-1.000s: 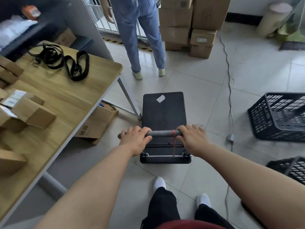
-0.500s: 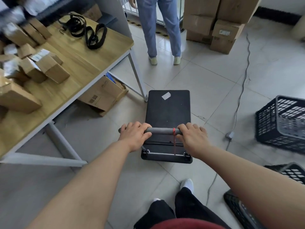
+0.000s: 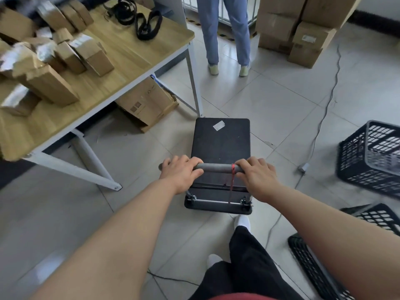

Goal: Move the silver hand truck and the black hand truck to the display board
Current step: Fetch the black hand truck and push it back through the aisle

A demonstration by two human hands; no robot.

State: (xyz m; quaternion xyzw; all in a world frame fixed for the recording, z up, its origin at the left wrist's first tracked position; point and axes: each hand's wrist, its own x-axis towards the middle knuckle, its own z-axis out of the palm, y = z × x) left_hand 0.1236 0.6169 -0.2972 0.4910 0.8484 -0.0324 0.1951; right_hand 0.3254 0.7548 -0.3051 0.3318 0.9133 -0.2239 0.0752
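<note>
Head view. My left hand [image 3: 180,173] and my right hand [image 3: 256,178] are both on the grey handle bar [image 3: 218,167] of the black hand truck [image 3: 220,144]. The fingers [image 3: 173,161] of each hand are curled fully closed over the bar, left near its left end, right just past the red cord [image 3: 232,178] tied around it. The truck's deck sits flat on the tiled floor [image 3: 281,100], empty apart from a small white sticker [image 3: 218,126], nose pointing away from me.

Position: the truck's front left corner is just beside the leg of the counter [image 3: 134,61]; whether it touches I cannot tell. A cardboard box [image 3: 147,102] lies under the counter, small cartons on top. Ahead, a second person [image 3: 227,33] stands in the lane between counter and stacked boxes [image 3: 303,24]. A black crate [image 3: 372,156] stands well off to the right, and a grey cable [image 3: 324,118] trails across the floor on that side.

Progress, my judgement: black truck in hand and mid-transit, not delivered. No display board visible, so remaining distance is unknown. Silver hand truck not in view; cannot say whether it is already placed or remains to be fetched. At best half done.
</note>
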